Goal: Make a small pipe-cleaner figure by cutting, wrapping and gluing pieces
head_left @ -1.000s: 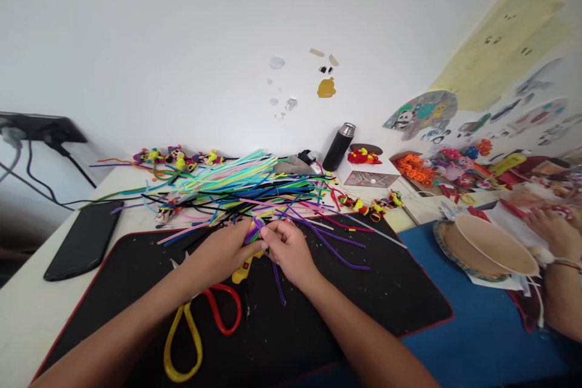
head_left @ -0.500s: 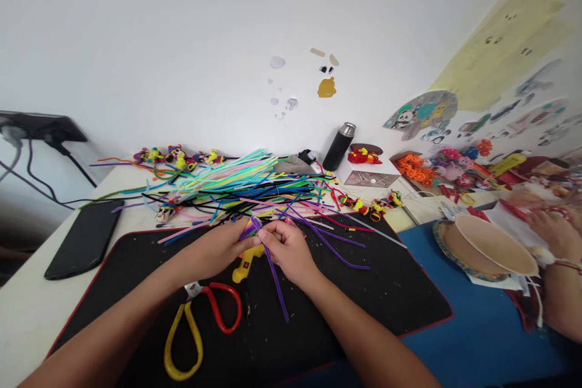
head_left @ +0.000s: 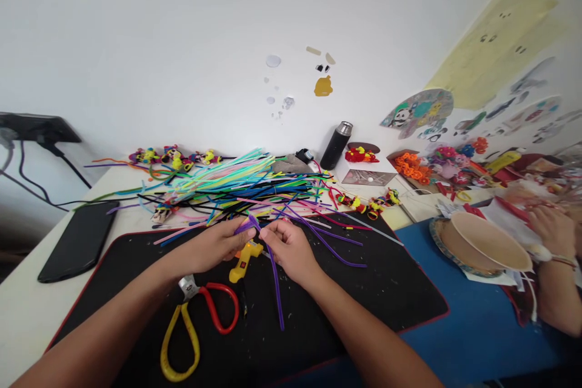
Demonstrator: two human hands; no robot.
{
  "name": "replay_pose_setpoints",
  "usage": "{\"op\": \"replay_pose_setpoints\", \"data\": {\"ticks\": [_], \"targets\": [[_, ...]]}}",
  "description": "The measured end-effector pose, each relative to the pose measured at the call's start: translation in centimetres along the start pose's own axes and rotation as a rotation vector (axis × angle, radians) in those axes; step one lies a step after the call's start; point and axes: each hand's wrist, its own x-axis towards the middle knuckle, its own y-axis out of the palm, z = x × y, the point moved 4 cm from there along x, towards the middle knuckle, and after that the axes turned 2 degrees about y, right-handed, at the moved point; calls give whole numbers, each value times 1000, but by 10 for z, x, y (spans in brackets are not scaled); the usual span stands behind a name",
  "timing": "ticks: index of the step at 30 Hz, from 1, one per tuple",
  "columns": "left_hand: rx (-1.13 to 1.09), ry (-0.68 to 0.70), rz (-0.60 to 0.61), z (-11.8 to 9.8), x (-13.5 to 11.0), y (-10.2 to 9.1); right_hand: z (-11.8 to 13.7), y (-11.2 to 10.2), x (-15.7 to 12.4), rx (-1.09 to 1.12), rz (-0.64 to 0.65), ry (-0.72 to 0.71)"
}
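Note:
My left hand (head_left: 220, 247) is closed around a bunched purple pipe cleaner, its thumb pressed along the top. A long purple pipe cleaner tail (head_left: 276, 291) hangs from the bunch down over the black mat. My right hand (head_left: 291, 250) pinches beside the bunch, thumb against the fingers at the upper part of the tail; the exact contact is partly hidden. Just under my hands lies a yellow glue gun (head_left: 243, 264), partly covered by my left fingers. Scissors (head_left: 222, 306) with one red and one yellow handle rest by my left forearm.
A heap of colourful pipe cleaners (head_left: 245, 185) lies behind the mat (head_left: 364, 297). A black phone (head_left: 77, 242) is at left. A black flask (head_left: 336, 147) and white box (head_left: 368, 176) stand near the wall. At right are a bowl (head_left: 491, 242) and another person's arm (head_left: 561, 279).
My right fingertips have shifted slightly away from my left thumb along the purple pipe cleaner. The view has tilted a little; the tools have not moved on the mat.

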Motion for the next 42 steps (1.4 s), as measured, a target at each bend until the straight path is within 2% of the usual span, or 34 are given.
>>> {"op": "replay_pose_setpoints", "data": {"ticks": [7, 14, 24, 32, 38, 42], "targets": [[-261, -50, 64, -3, 0, 4, 5, 0, -3, -51, 17, -8], [-494, -42, 145, -5, -3, 11, 9, 0, -4, -71, 21, -25], [-722, -46, 286, -15, -10, 21, 13, 1, -5, -61, 68, -61], [-892, -79, 395, -16, -12, 31, 7, 1, -5, 33, 82, -59], [-980, -86, 466, -17, -13, 36, 11, 3, -4, 111, 85, -53], [-1034, -86, 499, -17, -14, 38, 17, 6, -4, 183, 156, -9]]}}
